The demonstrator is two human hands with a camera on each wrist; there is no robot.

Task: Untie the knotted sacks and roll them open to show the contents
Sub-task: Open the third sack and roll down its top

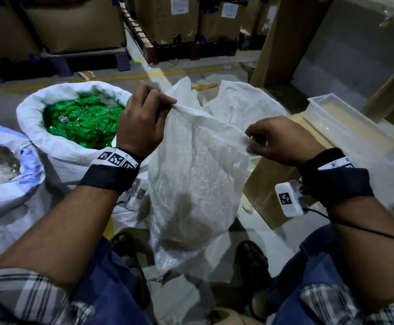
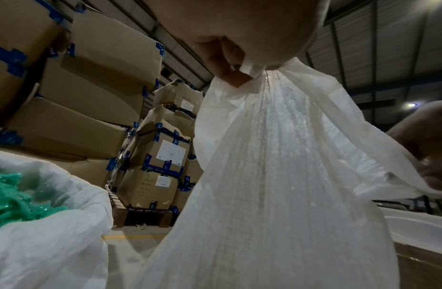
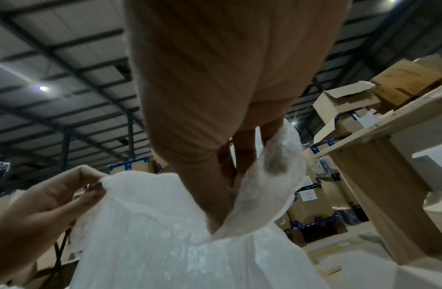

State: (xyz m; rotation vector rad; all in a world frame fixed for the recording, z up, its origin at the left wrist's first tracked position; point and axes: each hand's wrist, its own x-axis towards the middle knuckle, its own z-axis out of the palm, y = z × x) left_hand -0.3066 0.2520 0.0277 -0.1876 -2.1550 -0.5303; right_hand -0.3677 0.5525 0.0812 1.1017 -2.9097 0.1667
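White woven plastic makes up the sack (image 1: 191, 174) at the centre of the head view, standing on the floor between the person's knees. Its mouth is already loose, with no knot to be seen. The left hand (image 1: 142, 123) pinches the near rim at 11 o'clock from the sack's middle, and the right hand (image 1: 278, 143) pinches the same rim at 2 o'clock, stretching it taut between them. The rim is not yet rolled down, and what lies inside cannot be made out. At 9 o'clock stands a second sack (image 1: 71, 127), its rim rolled into a thick collar around green packets (image 1: 83, 124), so that one looks finished. A third sack (image 1: 6, 174) at the left edge also lies open.

From the left wrist, the left hand's fingers (image 2: 225, 64) close on a bunched fold of the sack, which hangs straight down; the finished sack sits at 8 o'clock.

From the right wrist, the right hand's fingers (image 3: 242, 154) curl over the rim, with the left hand gripping at 9 o'clock.

By my reckoning, the untying here is done and the rolling is left.
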